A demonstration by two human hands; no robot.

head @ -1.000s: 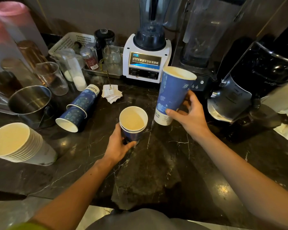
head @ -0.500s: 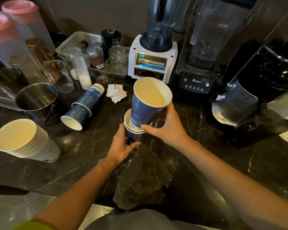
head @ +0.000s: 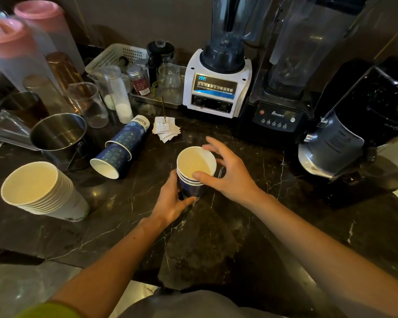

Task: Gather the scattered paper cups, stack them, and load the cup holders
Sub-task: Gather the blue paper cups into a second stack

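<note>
The left hand (head: 170, 200) clasped the blue cup stack (head: 194, 177) before the white blender (head: 216, 86); the right hand (head: 228, 173), its grip loose, touched the rim. Uneven pressing could jam or tip it.

Both hands (head: 200, 189) on blue cup stack (head: 194, 173)

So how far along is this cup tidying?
Partway. Done: a few blue cups sit nested in an upright blue stack. In hand: the left hand grips that stack's side while the right hand rests at its rim. Left: two nested blue cups lie sideways, a white stack lies tipped, and no cup holder is visible.
</note>
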